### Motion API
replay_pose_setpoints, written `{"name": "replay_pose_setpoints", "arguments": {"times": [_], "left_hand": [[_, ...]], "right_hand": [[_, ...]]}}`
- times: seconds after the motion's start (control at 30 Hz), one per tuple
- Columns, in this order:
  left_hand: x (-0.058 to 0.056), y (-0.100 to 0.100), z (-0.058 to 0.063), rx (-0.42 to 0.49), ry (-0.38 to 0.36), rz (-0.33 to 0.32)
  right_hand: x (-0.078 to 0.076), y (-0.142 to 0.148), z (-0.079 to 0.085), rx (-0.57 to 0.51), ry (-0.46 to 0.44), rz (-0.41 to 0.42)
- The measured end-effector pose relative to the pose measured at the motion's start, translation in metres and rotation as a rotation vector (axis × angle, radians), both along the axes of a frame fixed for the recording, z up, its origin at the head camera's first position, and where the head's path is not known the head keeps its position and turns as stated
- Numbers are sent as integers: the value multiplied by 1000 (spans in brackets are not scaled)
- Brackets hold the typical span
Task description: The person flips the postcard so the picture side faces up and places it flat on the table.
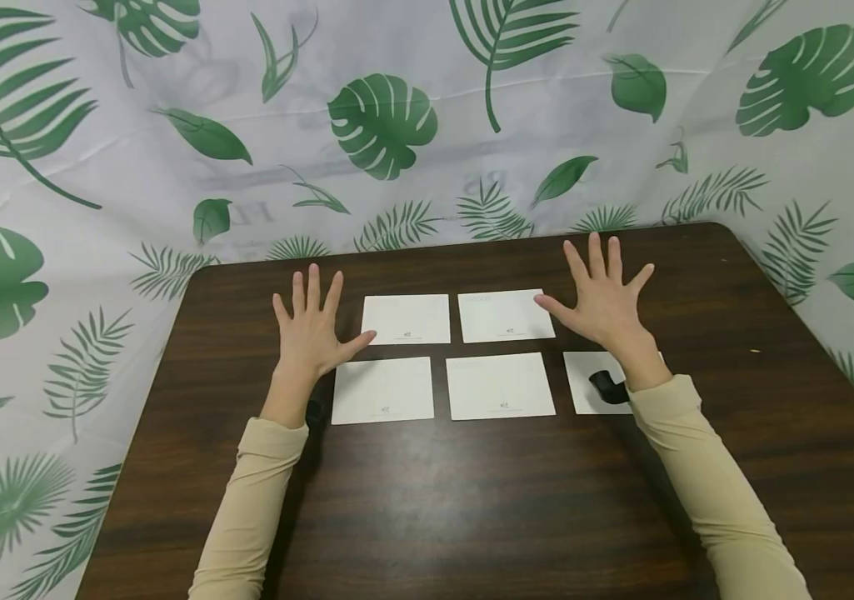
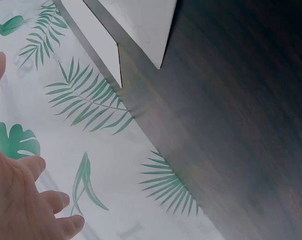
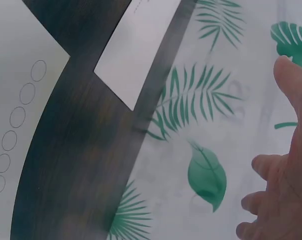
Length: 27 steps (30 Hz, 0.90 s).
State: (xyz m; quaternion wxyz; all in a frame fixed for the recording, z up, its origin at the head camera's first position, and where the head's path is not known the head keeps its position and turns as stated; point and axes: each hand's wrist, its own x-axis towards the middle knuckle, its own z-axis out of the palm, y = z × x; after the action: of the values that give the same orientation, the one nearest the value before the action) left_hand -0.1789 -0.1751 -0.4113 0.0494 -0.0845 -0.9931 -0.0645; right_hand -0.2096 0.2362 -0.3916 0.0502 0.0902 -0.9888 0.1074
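Several white cards lie on the dark wooden table: a back left card (image 1: 406, 317), a back right card (image 1: 505, 315), a front left card (image 1: 383, 392), a front middle card (image 1: 501, 386) and a front right card (image 1: 582, 377). My left hand (image 1: 308, 333) is held with spread fingers at the left of the cards, its thumb overlapping the back left one in the head view. My right hand (image 1: 606, 300) spreads its fingers beyond the front right card, thumb over the edge of the back right one. Neither hand holds anything. The right wrist partly hides the front right card.
The dark table (image 1: 441, 508) has rounded back corners. Behind it hangs a white cloth (image 1: 456, 158) printed with green leaves. Black wrist camera (image 1: 608, 387) pieces sit at the wrists. In the right wrist view, a card (image 3: 25, 125) shows a row of small printed ovals.
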Motion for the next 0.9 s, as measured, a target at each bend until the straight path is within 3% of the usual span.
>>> {"name": "replay_pose_setpoints", "arguments": {"times": [0.13, 0.3, 0.4, 0.73, 0.9], "left_hand": [[-1, 0, 0, 6, 17, -15], [-6, 1, -2, 1, 153, -73], [-8, 2, -2, 25, 192, -101], [-23, 3, -8, 163, 75, -133], [-31, 1, -11, 342, -23, -130]], "right_hand": [[-1, -3, 2, -31, 18, 15], [-3, -13, 0, -98, 59, 42], [-5, -21, -3, -151, 76, 68], [-12, -57, -10, -357, -3, 171], [-19, -72, -15, -491, -58, 242]]}}
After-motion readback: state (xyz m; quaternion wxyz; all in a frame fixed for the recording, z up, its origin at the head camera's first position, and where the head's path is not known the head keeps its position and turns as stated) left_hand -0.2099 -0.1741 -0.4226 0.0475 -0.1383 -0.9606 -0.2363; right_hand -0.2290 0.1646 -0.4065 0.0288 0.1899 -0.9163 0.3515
